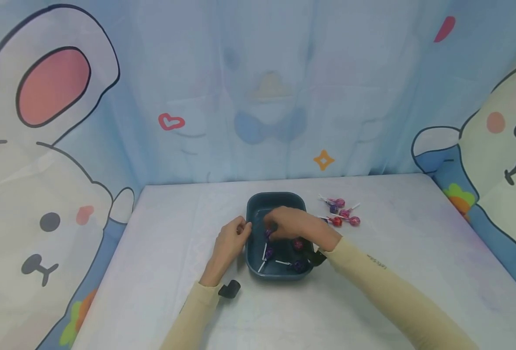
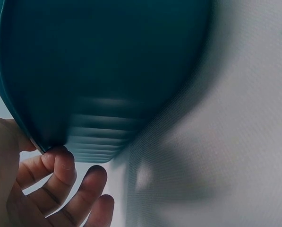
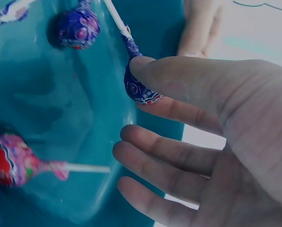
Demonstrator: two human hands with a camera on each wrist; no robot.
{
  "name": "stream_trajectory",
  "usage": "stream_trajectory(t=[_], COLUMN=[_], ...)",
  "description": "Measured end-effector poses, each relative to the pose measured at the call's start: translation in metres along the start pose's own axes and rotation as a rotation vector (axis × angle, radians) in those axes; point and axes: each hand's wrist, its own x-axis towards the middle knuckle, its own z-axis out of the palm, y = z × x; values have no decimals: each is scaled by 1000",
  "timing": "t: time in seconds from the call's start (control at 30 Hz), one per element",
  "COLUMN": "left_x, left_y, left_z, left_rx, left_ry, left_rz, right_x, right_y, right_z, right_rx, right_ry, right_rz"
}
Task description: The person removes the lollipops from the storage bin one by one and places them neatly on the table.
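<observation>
A dark teal plastic basin (image 1: 280,277) stands on the table. My left hand (image 1: 228,244) pinches its left rim between thumb and index finger, and in the left wrist view the other fingers of that hand (image 2: 51,189) lie outside the wall. Inside the basin, my right hand (image 1: 299,226) pinches a purple-wrapped lollipop (image 3: 135,85) by its round head, thumb against index finger, the white stick pointing away. Around it on the basin floor lie another purple lollipop (image 3: 79,28), a pink-and-red one (image 3: 11,161) with its stick towards my fingers, and a dark purple one (image 1: 299,265).
Right of the basin, several lollipops lie in a loose group on the white tablecloth (image 1: 398,272), among them a red one (image 1: 337,221) and a pink one (image 1: 354,221). A light blue cartoon curtain (image 1: 266,160) hangs behind the table.
</observation>
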Motion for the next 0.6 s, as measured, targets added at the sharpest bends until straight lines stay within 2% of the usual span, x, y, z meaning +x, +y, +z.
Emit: stream_trajectory(t=[0.13,0.4,0.6], left_x=[0,0,0], left_y=[0,1,0], left_z=[0,0,1], left_rx=[-3,0,0], left_ry=[-6,10,11], left_rz=[-9,8,10], right_x=[-5,-16,-21], right_y=[3,16,29], right_z=[-8,-18,-23], right_rx=[29,111,112], right_ry=[-1,30,62], right_rz=[7,-41,-49])
